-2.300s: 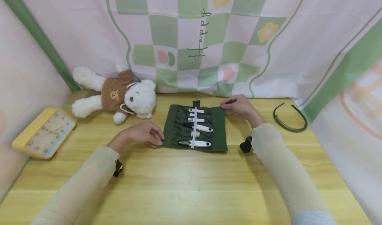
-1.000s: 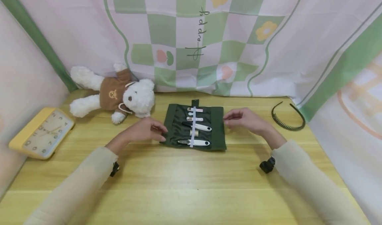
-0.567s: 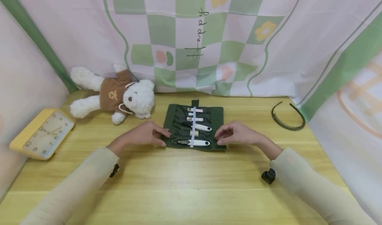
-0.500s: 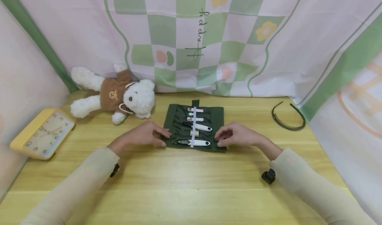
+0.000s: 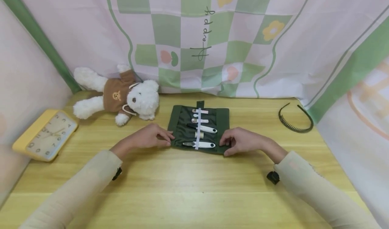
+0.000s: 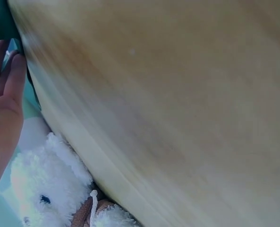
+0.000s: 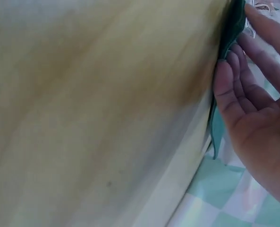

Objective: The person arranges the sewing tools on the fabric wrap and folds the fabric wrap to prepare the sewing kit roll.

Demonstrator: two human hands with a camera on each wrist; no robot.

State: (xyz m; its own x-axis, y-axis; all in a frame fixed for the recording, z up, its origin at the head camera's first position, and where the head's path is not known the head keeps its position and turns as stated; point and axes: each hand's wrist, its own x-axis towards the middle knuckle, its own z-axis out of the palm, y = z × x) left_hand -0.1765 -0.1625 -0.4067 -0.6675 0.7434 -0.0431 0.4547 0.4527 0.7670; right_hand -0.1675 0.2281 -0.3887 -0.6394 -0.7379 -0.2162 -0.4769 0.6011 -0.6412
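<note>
A dark green fabric roll pouch lies unrolled on the table. Its white elastic strap holds a row of small tools, among them a white-handled tool with a metal tip, a black-and-white one and a thread spool. My left hand pinches the pouch's near left corner, thumb low and fingers on top. At the near right corner, my right hand pinches the fabric; the right wrist view shows the green cloth between thumb and fingers.
A white plush toy in a brown top lies at the back left. Left of it stands a yellow clock. A dark toothed headband is at the right. A printed curtain hangs behind the wooden table.
My right hand has come down from the pouch's far right corner to its near right corner and taken hold there. My left hand stays by the left side, its fingers now pressed onto the corner.
</note>
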